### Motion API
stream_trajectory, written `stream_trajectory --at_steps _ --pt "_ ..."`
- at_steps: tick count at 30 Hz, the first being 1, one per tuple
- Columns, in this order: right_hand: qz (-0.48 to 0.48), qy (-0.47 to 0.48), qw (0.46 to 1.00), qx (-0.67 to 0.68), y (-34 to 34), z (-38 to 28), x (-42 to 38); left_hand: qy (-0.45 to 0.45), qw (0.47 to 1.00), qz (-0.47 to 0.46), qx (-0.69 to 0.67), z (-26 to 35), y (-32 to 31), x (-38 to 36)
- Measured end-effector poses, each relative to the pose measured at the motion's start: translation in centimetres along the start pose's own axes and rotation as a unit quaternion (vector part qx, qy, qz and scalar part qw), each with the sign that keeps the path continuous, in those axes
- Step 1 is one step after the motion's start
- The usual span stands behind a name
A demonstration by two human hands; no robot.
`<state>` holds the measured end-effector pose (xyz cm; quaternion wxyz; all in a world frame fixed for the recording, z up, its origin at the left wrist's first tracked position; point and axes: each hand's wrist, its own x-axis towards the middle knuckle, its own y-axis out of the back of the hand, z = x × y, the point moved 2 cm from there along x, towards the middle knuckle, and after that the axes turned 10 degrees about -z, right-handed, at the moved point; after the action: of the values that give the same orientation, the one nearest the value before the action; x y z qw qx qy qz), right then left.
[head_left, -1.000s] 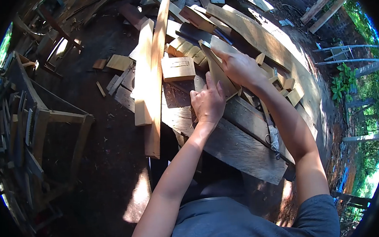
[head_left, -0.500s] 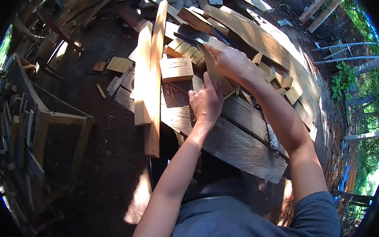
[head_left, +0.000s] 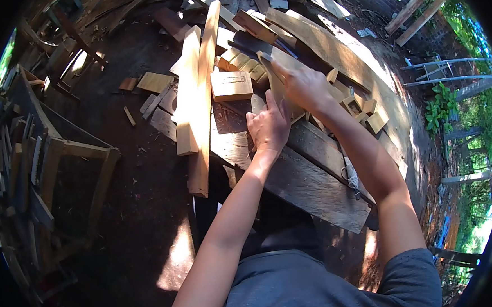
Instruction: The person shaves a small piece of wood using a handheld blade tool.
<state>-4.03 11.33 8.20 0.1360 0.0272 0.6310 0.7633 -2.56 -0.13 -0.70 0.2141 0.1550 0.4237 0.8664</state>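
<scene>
Both hands are over the wooden bench (head_left: 316, 188). My left hand (head_left: 269, 124) is at the lower end of a flat wooden piece (head_left: 276, 83), index finger stretched out along it, the other fingers curled. The far part of the same piece is under my right hand (head_left: 304, 88), whose fingers are wrapped round its edge. A small block with a slot in its top (head_left: 232, 85) lies just left of the piece. Beyond it several short blocks (head_left: 243, 62) sit in a row.
Two long light boards (head_left: 190, 89) lie across the bench's left side. A wide plank (head_left: 324, 44) and small wooden offcuts (head_left: 377, 120) are on the right. A wooden frame (head_left: 85, 150) stands at the left on the dark ground. White string (head_left: 349, 172) lies near the bench's right edge.
The flat piece appears turned slightly, with its broad face showing more. My right hand has shifted slightly right and down. My left hand stays at the piece's near end.
</scene>
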Motion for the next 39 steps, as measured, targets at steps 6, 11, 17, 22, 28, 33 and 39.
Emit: stream_trajectory --at_steps 6,11,17,22,28,33,39 --pt "-0.120 -0.037 0.991 -0.037 2.3 -0.5 -4.3 0.024 0.999 -0.032 -0.007 0.4 0.5 0.0" --pt "-0.046 -0.010 0.999 -0.016 1.3 -1.7 1.9 0.010 0.999 -0.039 -0.024 0.2 0.8 0.0" --pt "-0.134 -0.046 0.989 -0.036 2.7 -1.3 -4.5 0.017 0.998 -0.032 -0.046 0.2 0.3 0.0" --pt "-0.038 -0.020 0.999 -0.015 1.4 -1.2 -2.6 0.020 0.999 -0.019 -0.033 0.2 0.3 -0.1" --pt "-0.078 -0.041 0.996 -0.007 1.4 -1.5 -1.8 0.019 0.998 -0.026 -0.047 0.3 0.6 -0.1" --pt "-0.087 -0.065 0.994 -0.012 1.6 -0.3 -11.1 0.033 0.998 -0.030 -0.054 0.4 0.9 -0.1" --pt "-0.151 -0.110 0.965 0.184 2.5 2.3 -17.5 0.023 0.998 -0.026 -0.057 0.3 0.9 0.0"
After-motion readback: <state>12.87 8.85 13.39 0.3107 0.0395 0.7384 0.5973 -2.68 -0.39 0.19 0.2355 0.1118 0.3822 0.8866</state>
